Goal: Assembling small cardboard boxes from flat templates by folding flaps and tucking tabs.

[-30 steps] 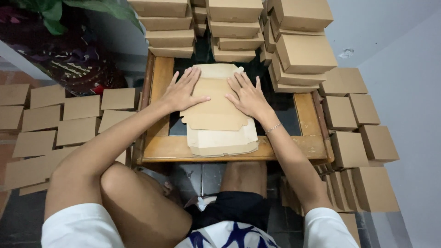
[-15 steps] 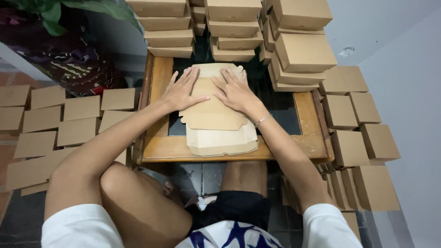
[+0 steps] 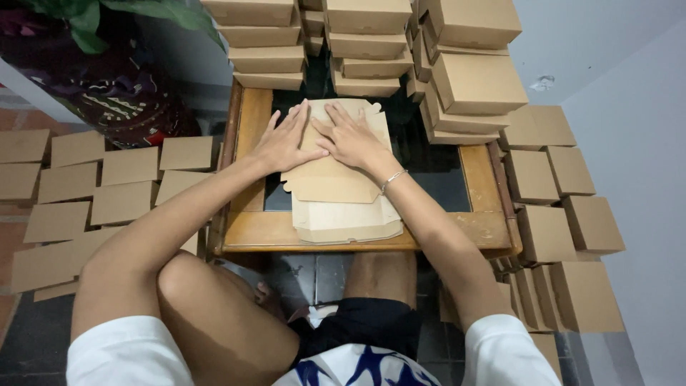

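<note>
Pressing both flat, open hands, left hand (image 3: 284,143) and right hand (image 3: 350,138), on the top cardboard blank (image 3: 332,171) mid-table (image 3: 246,232); folded boxes (image 3: 475,82) already stacked far side, flat pile (image 3: 346,220) left.

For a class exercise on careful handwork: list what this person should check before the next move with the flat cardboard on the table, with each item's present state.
1. Both hands on the top cardboard blank: left hand and right hand lie flat on it: ok.
2. Blank on the stack of blanks: ok.
3. Stack fully on the wooden table: its near edge reaches the rim: cannot tell.
4. Folded boxes behind clear of the hands: ok.
5. Creases pressed: cannot tell.
</note>
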